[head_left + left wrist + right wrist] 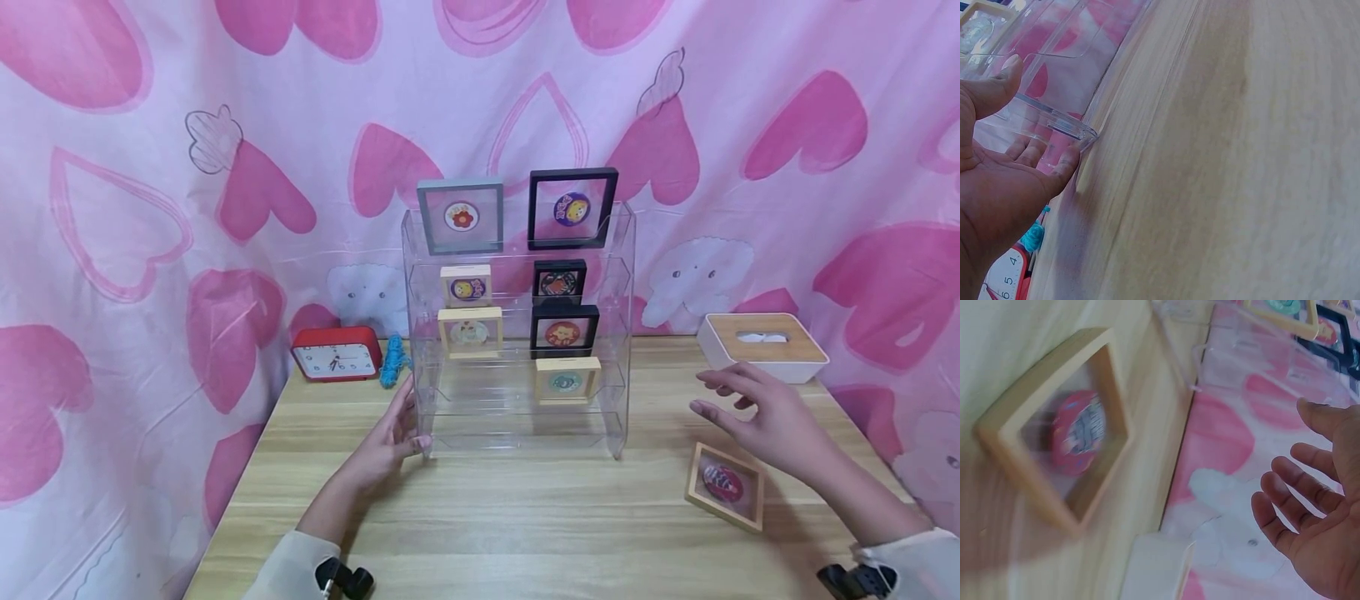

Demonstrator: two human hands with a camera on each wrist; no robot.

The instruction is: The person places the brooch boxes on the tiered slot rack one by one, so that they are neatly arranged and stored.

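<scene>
A clear acrylic tiered rack [517, 429] stands on the wooden table, bearing several small framed badges. My left hand [386, 442] is at the rack's lower left side, its thumb in front and its fingers along the side panel; in the left wrist view the fingers lie against the clear edge. My right hand [765, 425] hovers at the right with fingers loosely bent and nothing in them. Below it on the table lies a light wood frame [725, 487] with a red badge, also large in the right wrist view.
On the rack, a grey frame [461, 217] and a black frame [573, 208] top the smaller ones. A red clock [337, 354] and a blue cord bundle [392, 362] sit left of it. A white tissue box [763, 346] stands back right, before a pink heart curtain [300, 83].
</scene>
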